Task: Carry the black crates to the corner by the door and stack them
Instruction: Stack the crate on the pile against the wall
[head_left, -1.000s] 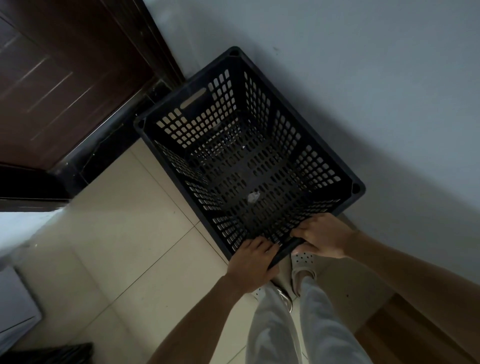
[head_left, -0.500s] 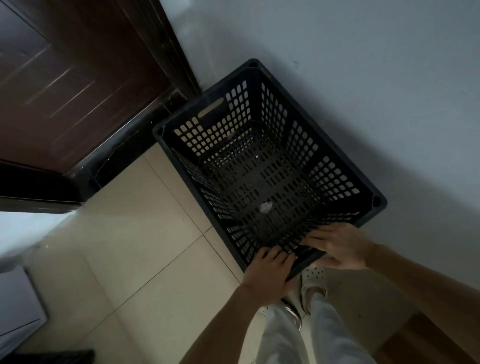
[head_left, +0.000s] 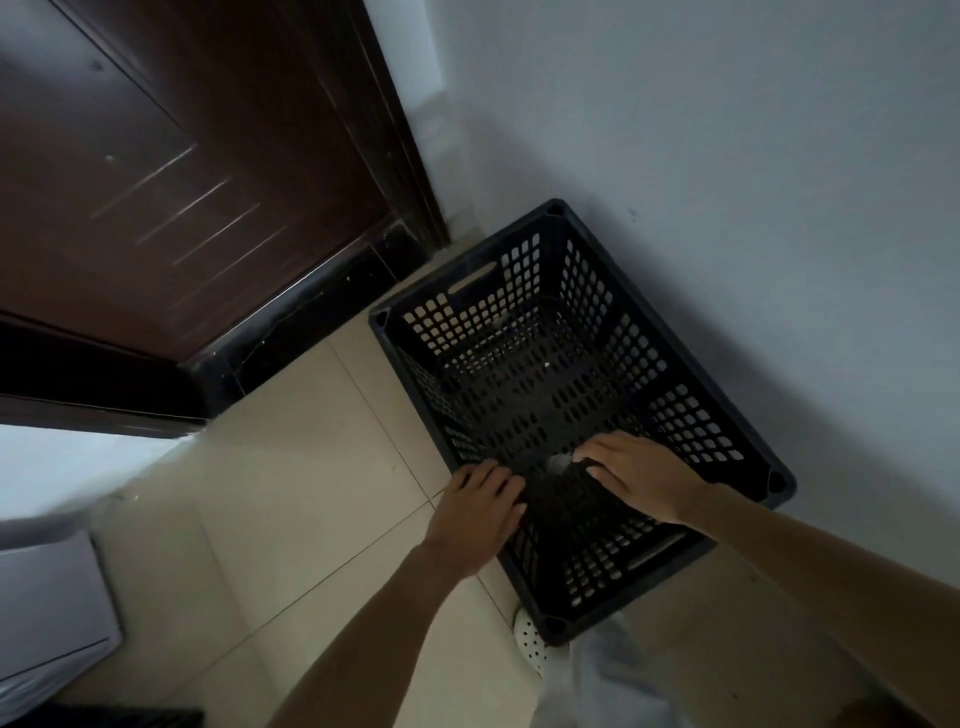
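Crate sits between wall and door.

Both hands are letting go of the crate rim: the left hand and right hand are now opening flat above its inside, and the crate is lying nearer the wall.

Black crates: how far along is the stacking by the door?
Done: one black crate sits on the floor against the wall beside the door. In hand: left hand and right hand are over it, gripping nothing. Left: no second crate shows, so stacking remains.
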